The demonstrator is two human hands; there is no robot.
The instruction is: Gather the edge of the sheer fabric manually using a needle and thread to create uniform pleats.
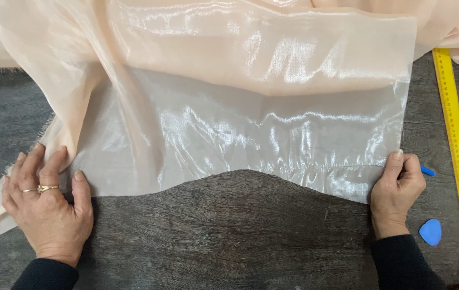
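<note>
Tabletop (229, 236) of dark grain carries sheer peach fabric (251, 107), its curved edge stretched between both hands. Left hand (47, 207) lies flat, fingers (33, 164) pressing the cloth; right hand (397, 190) pinches its corner. Yellow ruler (457, 150) and blue chalk (431, 232) lie just right of those fingers.

A dark wood-grain table (229, 236) carries sheer peach fabric (251, 107), yellow ruler (457, 150), blue chalk (431, 232).

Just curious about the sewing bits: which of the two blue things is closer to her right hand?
The thin blue marker, peeking out right beside the right hand; the rounded blue chalk piece lies lower, apart.
</note>
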